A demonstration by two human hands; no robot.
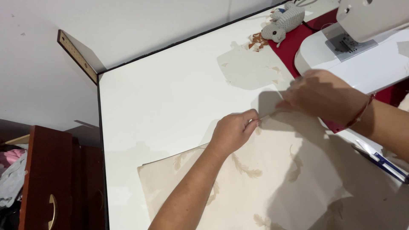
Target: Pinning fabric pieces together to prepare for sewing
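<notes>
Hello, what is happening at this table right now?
A person works on a cream fabric with a feather pattern, spread flat on a white table. The left hand pinches the fabric's top edge, and the right hand grips the same edge further along. A white sewing machine stands right behind the right hand, and a grey knitted toy lies at the table's far edge.

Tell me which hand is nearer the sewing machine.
Right. The right hand sits just below the white sewing machine, almost at its base; the left hand pinches the cream fabric edge farther left.
</notes>
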